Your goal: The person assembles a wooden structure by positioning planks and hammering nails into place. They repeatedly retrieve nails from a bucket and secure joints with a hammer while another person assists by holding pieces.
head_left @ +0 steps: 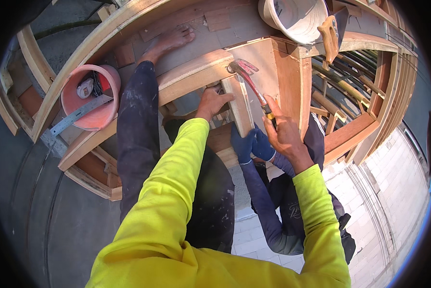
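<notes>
Right hand [286, 136] wraps around a red hammer [255, 86], its head at a wooden beam's [194, 76] right end, left hand [212, 102] half-curled beside a short board's [239, 103] left edge, its grip unclear, a co-worker's blue glove [243, 144] at the board's lower end

Pale script-like lettering [294, 209] stands on the co-worker's dark clothing [289, 224], too small to read. The metal ruler [82, 114] in the pink bucket [100, 118] bears fine marks, likewise unreadable. No word or number is legible
</notes>
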Action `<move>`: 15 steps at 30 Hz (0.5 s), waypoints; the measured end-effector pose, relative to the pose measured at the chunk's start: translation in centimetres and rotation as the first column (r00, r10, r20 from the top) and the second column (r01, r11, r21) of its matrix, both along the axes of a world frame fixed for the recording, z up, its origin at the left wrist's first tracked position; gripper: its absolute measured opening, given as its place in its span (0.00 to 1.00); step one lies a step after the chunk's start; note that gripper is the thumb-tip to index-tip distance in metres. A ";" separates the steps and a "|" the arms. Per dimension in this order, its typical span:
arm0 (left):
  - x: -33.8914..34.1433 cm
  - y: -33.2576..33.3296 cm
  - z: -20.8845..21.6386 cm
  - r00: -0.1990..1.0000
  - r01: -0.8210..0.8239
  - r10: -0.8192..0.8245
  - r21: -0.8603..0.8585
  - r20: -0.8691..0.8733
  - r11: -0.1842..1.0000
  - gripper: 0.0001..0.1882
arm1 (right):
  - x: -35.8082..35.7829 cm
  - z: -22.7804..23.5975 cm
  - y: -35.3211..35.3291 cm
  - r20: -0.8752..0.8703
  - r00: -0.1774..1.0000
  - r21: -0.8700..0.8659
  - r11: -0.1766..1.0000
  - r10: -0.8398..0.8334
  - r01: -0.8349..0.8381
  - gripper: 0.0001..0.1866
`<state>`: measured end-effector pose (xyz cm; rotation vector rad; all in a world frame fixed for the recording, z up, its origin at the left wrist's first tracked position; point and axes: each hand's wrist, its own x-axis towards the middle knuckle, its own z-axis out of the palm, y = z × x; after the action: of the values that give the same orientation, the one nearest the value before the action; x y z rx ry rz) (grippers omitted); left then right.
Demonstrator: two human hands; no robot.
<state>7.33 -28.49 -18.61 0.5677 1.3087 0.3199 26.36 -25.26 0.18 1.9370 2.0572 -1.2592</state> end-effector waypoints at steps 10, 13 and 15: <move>2.7 -7.1 0.3 0.990 0.116 -0.115 0.020 -0.079 0.993 0.42 | 2.9 -2.9 -8.8 -0.135 0.979 0.354 0.930 0.155 -0.099 0.34; 2.6 -7.3 1.1 0.988 0.119 -0.114 0.039 -0.104 0.992 0.29 | 3.8 -5.3 -8.1 -0.001 0.988 -0.078 0.985 0.152 -0.152 0.38; 2.6 -7.7 0.2 0.977 0.135 -0.114 0.112 -0.180 0.985 0.20 | 1.3 -3.5 -7.5 -0.185 0.980 0.117 0.992 0.075 -0.054 0.40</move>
<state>9.89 -36.16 -18.43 0.7933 1.4194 0.2529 27.62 -32.75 -3.34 1.8404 2.3070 -1.3920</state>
